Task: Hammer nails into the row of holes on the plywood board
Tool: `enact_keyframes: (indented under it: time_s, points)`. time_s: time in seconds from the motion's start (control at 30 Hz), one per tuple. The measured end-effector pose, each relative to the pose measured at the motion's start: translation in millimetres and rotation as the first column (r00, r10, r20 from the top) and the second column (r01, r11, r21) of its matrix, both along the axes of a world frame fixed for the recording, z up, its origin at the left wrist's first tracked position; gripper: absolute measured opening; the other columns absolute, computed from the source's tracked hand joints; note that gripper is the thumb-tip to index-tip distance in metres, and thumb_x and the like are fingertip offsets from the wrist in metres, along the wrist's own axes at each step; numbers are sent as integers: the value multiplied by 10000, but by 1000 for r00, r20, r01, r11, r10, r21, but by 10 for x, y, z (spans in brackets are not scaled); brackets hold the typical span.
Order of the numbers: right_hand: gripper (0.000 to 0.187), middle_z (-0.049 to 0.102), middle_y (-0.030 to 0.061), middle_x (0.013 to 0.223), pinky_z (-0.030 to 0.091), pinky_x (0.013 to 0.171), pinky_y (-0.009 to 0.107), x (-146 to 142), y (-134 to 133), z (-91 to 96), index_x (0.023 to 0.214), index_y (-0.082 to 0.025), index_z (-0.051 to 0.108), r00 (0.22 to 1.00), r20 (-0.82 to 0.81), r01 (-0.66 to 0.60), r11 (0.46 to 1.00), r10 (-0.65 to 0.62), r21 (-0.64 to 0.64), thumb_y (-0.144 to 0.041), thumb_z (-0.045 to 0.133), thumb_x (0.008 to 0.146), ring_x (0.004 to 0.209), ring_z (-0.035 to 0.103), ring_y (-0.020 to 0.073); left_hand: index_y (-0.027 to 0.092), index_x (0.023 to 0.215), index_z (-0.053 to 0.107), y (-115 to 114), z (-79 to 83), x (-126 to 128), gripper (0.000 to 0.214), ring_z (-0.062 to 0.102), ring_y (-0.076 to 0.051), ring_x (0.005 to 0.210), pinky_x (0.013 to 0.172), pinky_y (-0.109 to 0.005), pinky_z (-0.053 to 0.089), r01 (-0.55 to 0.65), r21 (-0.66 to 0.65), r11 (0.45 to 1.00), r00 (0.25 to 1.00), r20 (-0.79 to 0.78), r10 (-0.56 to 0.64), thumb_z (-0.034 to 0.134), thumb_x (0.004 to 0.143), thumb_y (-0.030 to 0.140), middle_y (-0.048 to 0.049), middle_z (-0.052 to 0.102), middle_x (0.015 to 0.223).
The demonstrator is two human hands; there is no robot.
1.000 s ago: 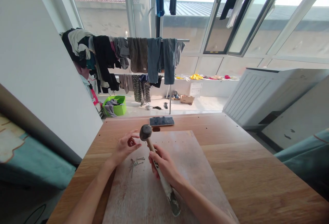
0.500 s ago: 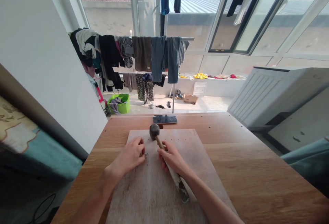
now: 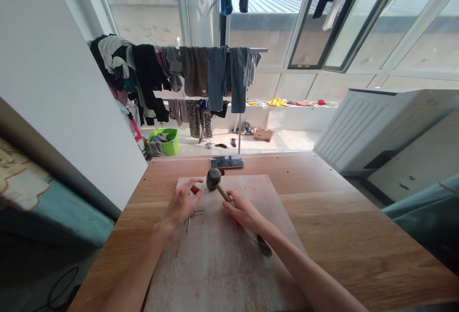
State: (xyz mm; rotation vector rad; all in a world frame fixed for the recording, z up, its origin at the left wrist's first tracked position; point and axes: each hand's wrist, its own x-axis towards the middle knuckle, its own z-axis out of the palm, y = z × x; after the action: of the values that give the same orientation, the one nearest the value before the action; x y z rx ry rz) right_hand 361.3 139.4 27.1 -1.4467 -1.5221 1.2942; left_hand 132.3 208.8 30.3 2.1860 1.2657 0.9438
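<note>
The left hand [image 3: 182, 203] had been moved forward from the nails [image 3: 194, 215], any pinched item indiscernible, while the mallet [image 3: 213, 179] was gripped partway down its handle by the right hand [image 3: 245, 211], probably for control.

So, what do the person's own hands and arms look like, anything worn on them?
The left hand and right hand are both ungloved, with no watch or bracelet showing. The forearms are bare, with no sleeves in view.
</note>
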Motion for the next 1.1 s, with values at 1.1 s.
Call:
enact_keyframes:
  time_s: [1.1]
  points:
    - [225,462,-101,626,356,364,176,-42,-157,135,1054,-204,567,932,-361,4,998,18,60,-371,554,904,397,453,67,258,1207,663,243,-260,117,347,719,-235,961,985,-404,498,-18,112,994,1000,-13,20,670,862,218,2,791,899]
